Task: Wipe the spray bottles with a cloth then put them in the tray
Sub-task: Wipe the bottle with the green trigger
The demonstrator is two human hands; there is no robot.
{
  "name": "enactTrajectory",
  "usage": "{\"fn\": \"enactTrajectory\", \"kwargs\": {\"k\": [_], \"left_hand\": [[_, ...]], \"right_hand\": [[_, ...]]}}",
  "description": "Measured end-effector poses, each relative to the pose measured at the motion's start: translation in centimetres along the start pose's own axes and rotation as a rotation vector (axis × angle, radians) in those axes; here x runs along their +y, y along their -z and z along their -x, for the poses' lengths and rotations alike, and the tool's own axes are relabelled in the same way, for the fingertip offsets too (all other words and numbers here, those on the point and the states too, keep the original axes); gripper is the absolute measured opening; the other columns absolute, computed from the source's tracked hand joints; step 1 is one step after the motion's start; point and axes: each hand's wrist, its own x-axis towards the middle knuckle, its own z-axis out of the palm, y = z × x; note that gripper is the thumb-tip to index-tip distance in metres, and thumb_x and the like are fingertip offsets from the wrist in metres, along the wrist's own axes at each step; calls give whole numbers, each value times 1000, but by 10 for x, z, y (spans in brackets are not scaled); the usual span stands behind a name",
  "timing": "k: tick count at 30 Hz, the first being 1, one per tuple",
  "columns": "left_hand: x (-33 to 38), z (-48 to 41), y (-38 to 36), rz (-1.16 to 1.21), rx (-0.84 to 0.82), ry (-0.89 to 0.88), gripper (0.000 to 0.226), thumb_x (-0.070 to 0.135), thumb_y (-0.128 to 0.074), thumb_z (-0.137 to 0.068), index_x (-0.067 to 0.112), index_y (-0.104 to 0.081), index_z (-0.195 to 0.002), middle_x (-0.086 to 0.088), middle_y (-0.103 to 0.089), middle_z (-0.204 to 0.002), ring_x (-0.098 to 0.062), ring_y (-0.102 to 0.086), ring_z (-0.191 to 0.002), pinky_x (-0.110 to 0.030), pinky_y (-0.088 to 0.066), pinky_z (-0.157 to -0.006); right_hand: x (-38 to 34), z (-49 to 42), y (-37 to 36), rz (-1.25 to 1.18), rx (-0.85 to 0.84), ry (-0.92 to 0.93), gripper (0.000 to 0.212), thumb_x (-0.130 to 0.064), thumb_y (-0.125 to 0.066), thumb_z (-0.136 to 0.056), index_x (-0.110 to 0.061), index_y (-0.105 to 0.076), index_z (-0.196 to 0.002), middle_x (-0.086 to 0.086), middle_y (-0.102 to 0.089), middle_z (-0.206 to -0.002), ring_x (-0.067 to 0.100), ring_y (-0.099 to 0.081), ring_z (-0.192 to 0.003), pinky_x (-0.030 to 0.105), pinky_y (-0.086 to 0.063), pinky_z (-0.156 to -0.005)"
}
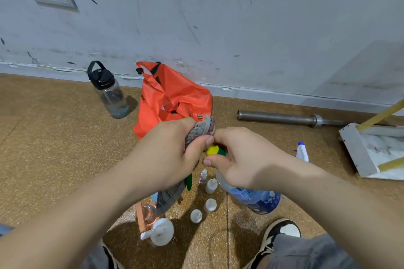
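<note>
My left hand grips a grey patterned cloth bunched against the yellow and green head of a spray bottle. My right hand holds that bottle by its neck; its blue-labelled body slants down to the right. The cloth's tail hangs below my left hand. On the floor stand several small white bottles, a white pump bottle, a pinkish bottle and a white sprayer with a blue tip. A white tray lies at the right.
An orange bag sits behind my hands by the wall. A clear water bottle with a black lid stands to its left. A metal bar lies along the wall. Yellow sticks cross the tray. My shoes are below.
</note>
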Motion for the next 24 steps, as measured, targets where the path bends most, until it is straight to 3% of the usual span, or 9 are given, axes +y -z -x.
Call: {"fn": "enactTrajectory", "kwargs": {"k": [3,6,8,12,14,17,20,22,24], "left_hand": [[3,2,-3,-78,60,61,41,40,-61,-99,32,-37,-67,9,-44,-53,-8,-44,-50,-21,-24,-48],[5,3,-5,-85,138,142,42,50,-52,-98,24,-43,-67,7,-48,-49,-12,-48,-49,-32,-33,-47],[5,2,-7,-21,174,219,43,49,-55,-96,21,-46,-66,5,-48,-45,-10,-48,-46,-31,-31,-47],[8,1,-7,261,48,347,26,29,-62,-100,15,-60,-78,12,-53,-53,-5,-46,-48,-19,-35,-49],[13,-2,-1,351,-53,323,14,22,-62,-101,13,-66,-91,-1,-66,-69,-19,-60,-62,-35,-49,-61],[17,-8,9,450,-3,301,32,40,-57,-102,10,-68,-96,-19,-71,-86,-33,-65,-75,-53,-52,-73],[13,-10,23,524,175,367,47,55,-53,-98,10,-65,-95,-13,-68,-79,-30,-63,-68,-49,-51,-65],[10,-11,27,619,220,425,51,59,-49,-99,11,-68,-102,-18,-75,-98,-42,-70,-93,-55,-57,-86],[11,-8,25,687,220,455,47,58,-44,-104,20,-73,-105,-9,-78,-101,-37,-72,-100,-48,-54,-93]], "right_hand": [[1,-1,0,-38,60,5,19,-45,-71,-90,-31,-59,-92,-11,-63,-85,15,-60,-84,42,-53,-74],[-5,-1,-4,58,114,-1,29,-52,-74,-86,-36,-61,-107,-18,-63,-103,12,-56,-108,38,-50,-89],[-9,-2,-7,168,157,-1,31,-53,-69,-90,-36,-62,-115,-15,-64,-109,13,-52,-115,35,-45,-89],[-7,-4,-12,255,265,46,14,-39,-63,-94,-27,-61,-100,-7,-65,-101,23,-55,-111,37,-43,-87],[-2,-5,-15,236,312,79,10,-31,-64,-90,-25,-56,-90,-5,-62,-95,24,-56,-104,37,-45,-82],[8,-11,-13,223,350,73,7,-26,-62,-89,-23,-57,-93,-8,-57,-90,21,-52,-99,35,-44,-76],[24,-17,1,-77,341,-7,7,-17,-61,-92,-24,-64,-92,-8,-64,-84,21,-57,-92,40,-52,-81],[30,-15,9,-363,272,-30,23,-4,-60,-94,-24,-71,-96,0,-73,-89,20,-66,-93,36,-56,-89],[32,-13,14,-617,197,3,24,4,-65,-94,-16,-73,-103,12,-75,-99,22,-72,-100,37,-57,-96]]}}
